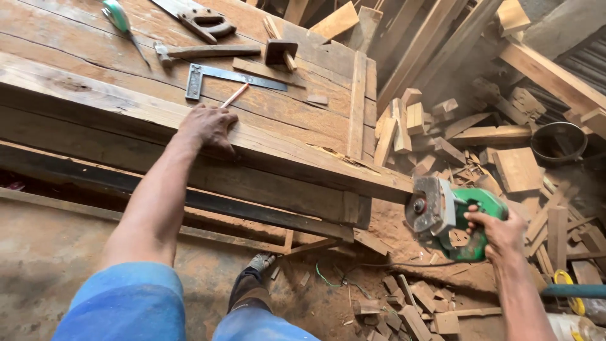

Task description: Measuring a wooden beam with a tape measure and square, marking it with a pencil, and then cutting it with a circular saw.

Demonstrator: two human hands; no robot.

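My left hand [207, 126] presses flat on top of a long wooden beam [297, 161] that lies across the workbench. My right hand [499, 232] grips a green power planer [449, 218] held at the beam's cut right end, its metal base facing the wood. A pencil [234, 96] lies on the bench just beyond my left hand, next to a metal try square [227, 77].
A hammer [205, 52], a handsaw handle [207, 22], a green-handled tool [120, 19] and a wooden block [281, 52] lie on the workbench [95, 44]. Several offcuts [442, 132] and a dark bowl [558, 143] cover the sawdust floor at right. My foot [259, 262] stands below.
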